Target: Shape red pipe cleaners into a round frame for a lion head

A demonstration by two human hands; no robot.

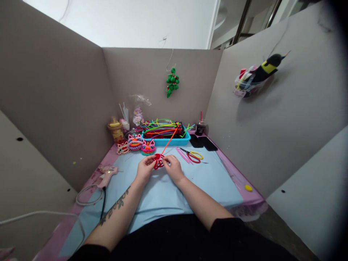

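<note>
Two bare hands meet near the middle of the frame, each in a close pinch: the left hand point(146, 167) has thumb and fingertips on the left edge of a small red piece point(158, 157), and the right hand point(173, 167) nips its right side. The red piece should handle as light, soft and easily bent, hardly slippery; a gentle grip by the outer loops would suit it, since squeezing could distort the shape. An orange stem point(169, 142) slants up behind it, though at this size I cannot tell whether the two are joined.

Pale blue sheeting point(214, 181) over pink cloth point(251, 197) covers the counter, rumpled toward the bottom. A pink glue gun point(108, 177) lies at left; scissors point(193, 157) lie right of centre. Beyond the hands stand three animal-faced figures point(135, 143), then a blue tray point(165, 143) heaped with coloured stems point(163, 129). Grey panels point(136, 76) wall in three sides, a green ornament point(173, 82) hanging at upper centre, with a white wall point(141, 21) above.
</note>
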